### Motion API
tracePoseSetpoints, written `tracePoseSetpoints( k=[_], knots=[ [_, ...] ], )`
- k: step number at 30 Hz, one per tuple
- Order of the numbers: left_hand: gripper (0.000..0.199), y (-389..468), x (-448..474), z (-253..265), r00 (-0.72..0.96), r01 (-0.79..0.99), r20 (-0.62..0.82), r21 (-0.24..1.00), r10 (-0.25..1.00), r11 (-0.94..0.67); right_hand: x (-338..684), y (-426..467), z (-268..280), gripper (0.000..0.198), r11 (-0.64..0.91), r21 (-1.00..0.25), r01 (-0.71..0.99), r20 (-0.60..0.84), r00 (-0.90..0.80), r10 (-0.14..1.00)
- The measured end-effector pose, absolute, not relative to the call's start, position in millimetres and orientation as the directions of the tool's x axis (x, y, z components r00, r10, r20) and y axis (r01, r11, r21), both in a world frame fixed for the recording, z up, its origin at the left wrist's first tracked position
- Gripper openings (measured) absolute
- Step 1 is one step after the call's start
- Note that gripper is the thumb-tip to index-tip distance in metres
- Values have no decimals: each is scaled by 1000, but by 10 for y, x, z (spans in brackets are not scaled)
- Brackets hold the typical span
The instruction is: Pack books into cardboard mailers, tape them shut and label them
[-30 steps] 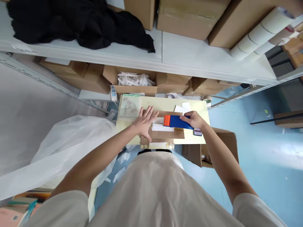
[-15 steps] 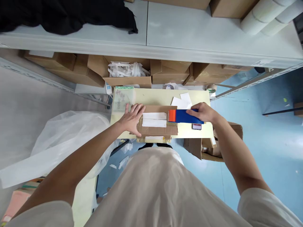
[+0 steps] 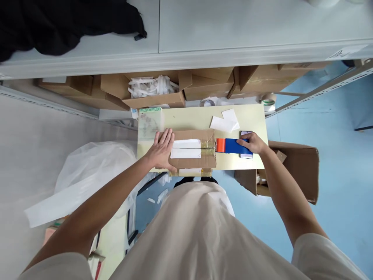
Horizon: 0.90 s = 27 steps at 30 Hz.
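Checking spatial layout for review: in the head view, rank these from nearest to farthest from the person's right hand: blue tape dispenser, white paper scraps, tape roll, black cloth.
From the right hand:
1. Blue tape dispenser, in its grip.
2. White paper scraps, just beyond on the table.
3. Tape roll, past the table's far right corner.
4. Black cloth, far left on the shelf.

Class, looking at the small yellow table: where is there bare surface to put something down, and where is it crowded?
Bare table runs along the far edge, between the clear plastic sleeve and white papers. The near half is crowded: cardboard box under the left hand, tape dispenser in the right hand.
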<state>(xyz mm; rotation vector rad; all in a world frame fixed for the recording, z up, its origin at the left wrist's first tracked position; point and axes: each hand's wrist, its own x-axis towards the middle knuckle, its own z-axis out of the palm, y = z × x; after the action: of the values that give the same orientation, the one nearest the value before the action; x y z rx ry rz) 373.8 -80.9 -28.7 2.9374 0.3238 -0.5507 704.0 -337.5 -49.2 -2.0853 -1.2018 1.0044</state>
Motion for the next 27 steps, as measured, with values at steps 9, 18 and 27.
tracePoseSetpoints(
  k=[9,18,27],
  knots=[
    [140,-1595,4681,-314,956,108,-291,270,26,-957,6935,-3235,-550,43,-428,-778,459,-349,250,903],
    [135,-1676,4818,-329,944,122,-330,275,26,-954,7074,-3428,-416,46,-448,-794,411,-392,218,894],
    [120,-1709,4772,-288,946,132,-321,277,38,-952,7256,-3601,-88,48,-541,-504,674,-476,306,825]
  ],
)
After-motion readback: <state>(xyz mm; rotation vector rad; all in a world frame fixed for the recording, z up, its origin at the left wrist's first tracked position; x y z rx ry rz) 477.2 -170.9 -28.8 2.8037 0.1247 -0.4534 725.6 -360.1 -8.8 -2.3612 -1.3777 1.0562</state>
